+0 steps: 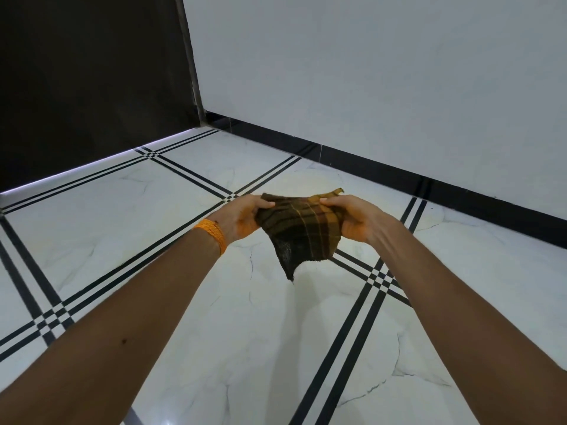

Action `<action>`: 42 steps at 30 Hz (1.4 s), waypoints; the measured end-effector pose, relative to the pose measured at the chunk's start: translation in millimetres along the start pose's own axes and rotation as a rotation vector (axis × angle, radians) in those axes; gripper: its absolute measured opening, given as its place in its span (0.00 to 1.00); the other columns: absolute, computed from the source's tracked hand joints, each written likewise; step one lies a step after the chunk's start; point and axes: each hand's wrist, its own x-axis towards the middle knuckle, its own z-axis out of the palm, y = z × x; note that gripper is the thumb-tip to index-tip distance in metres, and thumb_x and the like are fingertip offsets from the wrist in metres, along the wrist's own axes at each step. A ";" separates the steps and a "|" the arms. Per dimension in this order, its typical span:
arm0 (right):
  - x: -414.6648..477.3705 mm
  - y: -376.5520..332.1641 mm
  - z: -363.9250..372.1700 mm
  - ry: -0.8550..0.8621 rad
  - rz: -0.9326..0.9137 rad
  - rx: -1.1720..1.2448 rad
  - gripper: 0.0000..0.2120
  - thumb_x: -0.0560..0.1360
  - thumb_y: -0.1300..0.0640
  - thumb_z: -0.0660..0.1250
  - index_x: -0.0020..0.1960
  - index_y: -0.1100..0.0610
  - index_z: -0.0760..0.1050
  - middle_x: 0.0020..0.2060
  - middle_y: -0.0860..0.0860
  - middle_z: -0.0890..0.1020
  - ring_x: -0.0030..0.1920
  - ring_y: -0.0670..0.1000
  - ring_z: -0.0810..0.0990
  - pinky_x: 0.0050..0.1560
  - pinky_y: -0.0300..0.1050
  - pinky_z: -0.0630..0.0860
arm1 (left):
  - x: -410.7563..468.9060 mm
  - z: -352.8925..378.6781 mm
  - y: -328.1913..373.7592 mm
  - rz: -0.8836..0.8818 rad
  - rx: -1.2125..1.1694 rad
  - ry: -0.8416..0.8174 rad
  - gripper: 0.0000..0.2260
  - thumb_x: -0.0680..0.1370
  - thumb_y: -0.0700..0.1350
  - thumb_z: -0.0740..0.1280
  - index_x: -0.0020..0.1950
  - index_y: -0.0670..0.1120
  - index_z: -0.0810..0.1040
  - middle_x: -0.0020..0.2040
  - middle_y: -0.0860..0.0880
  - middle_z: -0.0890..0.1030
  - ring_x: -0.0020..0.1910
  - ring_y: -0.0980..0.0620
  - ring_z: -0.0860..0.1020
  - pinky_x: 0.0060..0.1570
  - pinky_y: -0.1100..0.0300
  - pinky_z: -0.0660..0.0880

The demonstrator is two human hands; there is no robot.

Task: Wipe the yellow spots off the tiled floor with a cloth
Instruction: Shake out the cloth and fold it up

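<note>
I hold a dark brown and yellow checked cloth (pixel 299 231) in the air above the floor, stretched between both hands. My left hand (pixel 242 217) grips its left edge and my right hand (pixel 352 217) grips its right edge; a corner hangs down between them. Both palms look stained yellow-orange. The white marble tiled floor (pixel 190 228) with black triple stripes lies below. A faint yellowish smear (pixel 310 180) shows on the tile just beyond the cloth, and a paler tint lies under the hanging corner.
A white wall with a black skirting board (pixel 383 170) runs along the right and far side. A dark panel (pixel 92 81) stands at the left, with a lit strip along its bottom edge. An orange thread band circles my left wrist (pixel 211 234).
</note>
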 end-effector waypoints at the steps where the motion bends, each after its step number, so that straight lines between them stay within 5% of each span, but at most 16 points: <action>1: -1.2 2.4 2.0 -0.013 0.000 0.015 0.07 0.80 0.63 0.67 0.58 0.60 0.78 0.44 0.56 0.86 0.46 0.54 0.85 0.49 0.49 0.81 | -1.0 -0.2 0.4 0.006 -0.017 -0.017 0.18 0.79 0.33 0.64 0.69 0.40 0.73 0.67 0.37 0.78 0.60 0.42 0.80 0.54 0.51 0.81; 4: 0.6 -2.1 1.3 -0.095 -0.236 0.106 0.14 0.80 0.68 0.63 0.61 0.56 0.78 0.50 0.55 0.85 0.52 0.55 0.84 0.55 0.54 0.80 | -8.0 1.9 5.8 0.161 -0.049 -0.224 0.22 0.79 0.28 0.60 0.66 0.49 0.78 0.66 0.42 0.78 0.63 0.41 0.79 0.58 0.41 0.78; 6: -3.7 -13.7 -2.9 -0.189 -0.426 0.177 0.14 0.78 0.70 0.62 0.55 0.56 0.80 0.48 0.54 0.84 0.52 0.54 0.84 0.57 0.56 0.80 | -15.3 4.4 13.6 0.245 -0.063 -0.346 0.23 0.76 0.25 0.60 0.59 0.48 0.83 0.61 0.44 0.82 0.61 0.43 0.80 0.57 0.44 0.80; 9: -9.1 -22.0 -8.6 -0.213 -0.515 -0.053 0.09 0.76 0.69 0.65 0.49 0.58 0.82 0.47 0.55 0.83 0.54 0.57 0.82 0.61 0.55 0.79 | -18.2 2.5 16.4 0.255 0.089 -0.343 0.20 0.77 0.24 0.58 0.45 0.43 0.86 0.54 0.47 0.85 0.56 0.48 0.82 0.52 0.53 0.81; 12: -4.7 -15.6 -19.9 -0.094 -0.525 -0.281 0.15 0.78 0.70 0.65 0.42 0.56 0.84 0.45 0.53 0.83 0.50 0.56 0.81 0.54 0.49 0.81 | -9.8 -2.2 8.3 0.336 0.196 -0.243 0.23 0.77 0.25 0.58 0.35 0.46 0.84 0.59 0.49 0.84 0.60 0.50 0.81 0.51 0.59 0.80; 17: 3.6 -1.4 -28.9 0.012 -0.577 -0.437 0.11 0.75 0.71 0.71 0.47 0.55 0.83 0.48 0.54 0.83 0.50 0.54 0.82 0.50 0.48 0.79 | 0.0 -4.5 6.2 0.494 0.247 -0.036 0.16 0.80 0.31 0.63 0.62 0.45 0.80 0.61 0.43 0.81 0.62 0.47 0.80 0.61 0.55 0.78; 21: 5.9 4.4 -35.1 0.080 -0.602 -0.330 0.09 0.78 0.66 0.68 0.50 0.53 0.81 0.45 0.55 0.83 0.49 0.54 0.80 0.51 0.49 0.78 | 1.7 -0.4 0.2 0.507 0.268 -0.021 0.06 0.83 0.39 0.61 0.56 0.46 0.77 0.55 0.40 0.84 0.57 0.46 0.83 0.55 0.55 0.80; 25: 7.1 2.9 -37.1 0.080 -0.535 -0.241 0.09 0.80 0.64 0.65 0.52 0.53 0.81 0.46 0.53 0.82 0.47 0.53 0.79 0.47 0.47 0.76 | 4.9 5.8 -0.4 0.536 0.357 0.021 0.06 0.84 0.42 0.60 0.53 0.45 0.77 0.47 0.44 0.83 0.53 0.48 0.81 0.59 0.53 0.78; 30: 10.6 10.1 -36.7 0.035 -0.469 -0.138 0.11 0.80 0.68 0.64 0.49 0.52 0.76 0.40 0.55 0.79 0.46 0.55 0.76 0.50 0.52 0.75 | 1.8 15.6 2.4 0.526 0.380 -0.022 0.06 0.84 0.42 0.59 0.51 0.48 0.74 0.44 0.49 0.80 0.45 0.53 0.79 0.45 0.58 0.76; 36: 14.2 17.6 -44.2 0.124 -0.488 -0.389 0.17 0.78 0.73 0.59 0.40 0.54 0.76 0.42 0.58 0.77 0.47 0.58 0.75 0.50 0.52 0.75 | -1.1 16.0 4.3 0.490 0.430 -0.072 0.12 0.82 0.35 0.57 0.54 0.48 0.77 0.48 0.47 0.82 0.50 0.49 0.80 0.47 0.57 0.78; 42: 13.4 19.9 -48.9 0.076 -0.495 -0.718 0.15 0.76 0.74 0.63 0.42 0.56 0.80 0.42 0.53 0.81 0.47 0.52 0.78 0.54 0.49 0.77 | 1.8 19.1 8.5 0.582 0.649 0.021 0.19 0.79 0.29 0.58 0.41 0.47 0.82 0.48 0.47 0.81 0.54 0.46 0.79 0.48 0.60 0.79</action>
